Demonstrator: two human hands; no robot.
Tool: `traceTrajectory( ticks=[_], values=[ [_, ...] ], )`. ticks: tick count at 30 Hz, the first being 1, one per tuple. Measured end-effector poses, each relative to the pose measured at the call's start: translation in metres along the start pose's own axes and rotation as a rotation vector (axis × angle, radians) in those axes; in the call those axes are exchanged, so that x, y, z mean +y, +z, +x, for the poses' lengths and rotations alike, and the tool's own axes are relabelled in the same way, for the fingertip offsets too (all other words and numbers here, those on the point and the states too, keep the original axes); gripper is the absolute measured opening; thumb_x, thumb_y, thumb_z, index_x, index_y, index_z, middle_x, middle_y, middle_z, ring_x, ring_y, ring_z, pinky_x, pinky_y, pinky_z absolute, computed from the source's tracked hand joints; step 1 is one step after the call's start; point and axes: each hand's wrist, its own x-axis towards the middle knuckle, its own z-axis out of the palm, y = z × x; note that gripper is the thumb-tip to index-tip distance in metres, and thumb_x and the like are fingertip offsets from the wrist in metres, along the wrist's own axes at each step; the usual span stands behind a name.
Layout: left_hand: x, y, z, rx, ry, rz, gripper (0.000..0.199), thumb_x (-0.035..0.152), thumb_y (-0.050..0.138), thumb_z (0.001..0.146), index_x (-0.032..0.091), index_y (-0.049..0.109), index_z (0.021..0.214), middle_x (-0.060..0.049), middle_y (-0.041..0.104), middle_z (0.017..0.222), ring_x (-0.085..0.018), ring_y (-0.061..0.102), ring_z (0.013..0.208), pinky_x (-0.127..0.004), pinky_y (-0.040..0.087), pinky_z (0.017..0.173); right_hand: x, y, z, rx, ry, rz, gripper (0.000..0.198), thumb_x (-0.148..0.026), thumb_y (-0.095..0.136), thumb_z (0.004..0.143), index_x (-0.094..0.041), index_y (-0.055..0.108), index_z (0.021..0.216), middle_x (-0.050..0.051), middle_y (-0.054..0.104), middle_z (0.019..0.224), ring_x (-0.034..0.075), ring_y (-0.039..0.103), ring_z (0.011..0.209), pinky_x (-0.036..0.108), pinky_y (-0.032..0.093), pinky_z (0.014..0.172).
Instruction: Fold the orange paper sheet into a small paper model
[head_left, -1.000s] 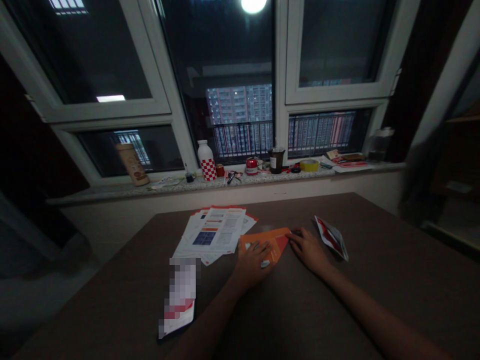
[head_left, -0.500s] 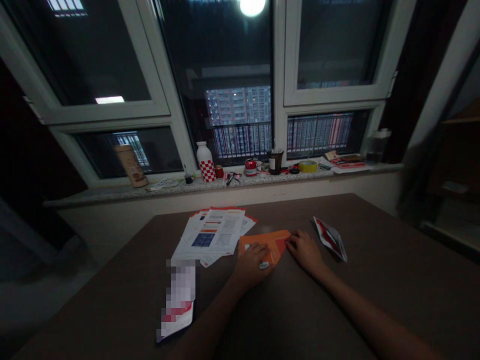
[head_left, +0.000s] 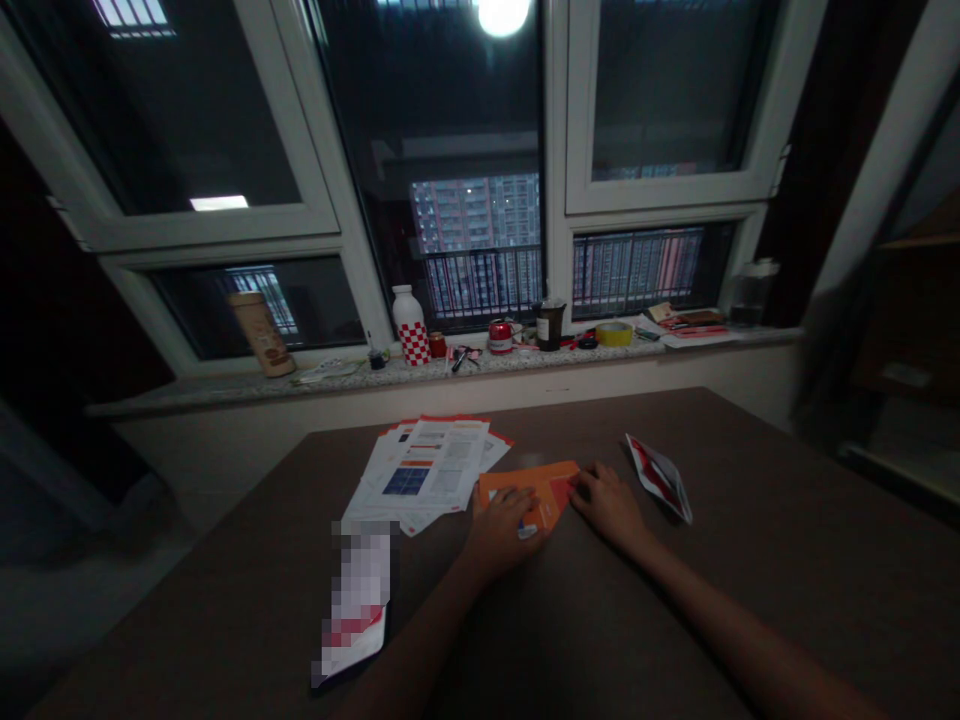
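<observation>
A sheet of orange printed paper [head_left: 559,472] lies on the table between my hands. Its right corner shows a redder triangular flap, which looks folded over. My left hand [head_left: 504,525] rests on the paper's left part with fingers stretched out flat, covering some of its print. At the right corner, the bent fingers of my right hand [head_left: 604,498] are closed together on the paper's edge; the fingertips are partly hidden. Just left of the orange paper is a fanned stack of printed sheets [head_left: 457,465]. To the right of my right hand stands a folded red-and-white leaflet [head_left: 661,478].
A phone-like flat item [head_left: 358,605], partly pixelated, lies beside my left forearm on the brown table [head_left: 720,560]. Along the windowsill [head_left: 337,378] stand a tan tumbler [head_left: 261,335], a checkered bottle [head_left: 411,325], a red can [head_left: 500,337], a dark cup [head_left: 550,325] and yellow tape [head_left: 615,334].
Hardly anything differs. My right hand has shifted very slightly left along the paper's corner, and the view has moved a little.
</observation>
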Motion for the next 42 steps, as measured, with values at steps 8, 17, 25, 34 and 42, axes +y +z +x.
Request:
traceTrajectory(
  ticks=[8, 17, 25, 34, 42],
  values=[
    [-0.002, 0.001, 0.0, -0.017, -0.005, -0.04, 0.045, 0.054, 0.049, 0.091, 0.031, 0.055, 0.13, -0.003, 0.051, 0.144, -0.029, 0.042, 0.133, -0.066, -0.001, 0.114, -0.006, -0.004, -0.009, -0.065, 0.007, 0.052, 0.044, -0.046, 0.061, 0.08, -0.021, 0.063, 0.117, 0.011, 0.055, 0.12, 0.027, 0.052, 0.112, 0.036, 0.039, 0.097],
    [-0.006, 0.0, 0.0, -0.027, -0.012, -0.053, 0.038, 0.042, 0.046, 0.095, 0.035, 0.053, 0.131, 0.002, 0.051, 0.143, -0.026, 0.041, 0.134, -0.065, -0.006, 0.114, -0.018, 0.005, -0.02, -0.093, 0.037, 0.001, 0.077, -0.059, 0.061, 0.073, -0.013, 0.049, 0.134, 0.02, 0.045, 0.139, 0.035, 0.038, 0.132, 0.053, 0.016, 0.114],
    [-0.006, 0.002, 0.0, -0.01, -0.007, -0.065, 0.038, 0.041, 0.046, 0.094, 0.034, 0.054, 0.131, 0.0, 0.053, 0.142, -0.026, 0.041, 0.133, -0.063, -0.008, 0.114, -0.023, 0.005, -0.027, -0.121, 0.023, -0.043, 0.09, -0.065, 0.057, 0.072, -0.008, 0.042, 0.14, 0.024, 0.036, 0.147, 0.037, 0.028, 0.139, 0.056, 0.009, 0.115],
    [-0.006, 0.003, 0.0, -0.002, -0.007, -0.064, 0.037, 0.039, 0.048, 0.094, 0.034, 0.054, 0.131, 0.002, 0.053, 0.142, -0.026, 0.042, 0.133, -0.064, -0.009, 0.114, -0.024, 0.006, -0.03, -0.109, -0.001, -0.062, 0.093, -0.069, 0.058, 0.07, -0.01, 0.042, 0.14, 0.024, 0.035, 0.148, 0.037, 0.027, 0.14, 0.058, 0.009, 0.114],
    [-0.002, -0.002, -0.001, -0.001, -0.027, -0.091, 0.035, 0.04, 0.051, 0.092, 0.031, 0.059, 0.125, -0.001, 0.054, 0.14, -0.027, 0.044, 0.131, -0.063, 0.0, 0.115, -0.011, 0.003, -0.024, -0.045, -0.025, 0.125, 0.068, -0.053, 0.063, 0.078, -0.022, 0.048, 0.137, 0.014, 0.045, 0.142, 0.032, 0.039, 0.133, 0.057, 0.02, 0.112]
  ],
)
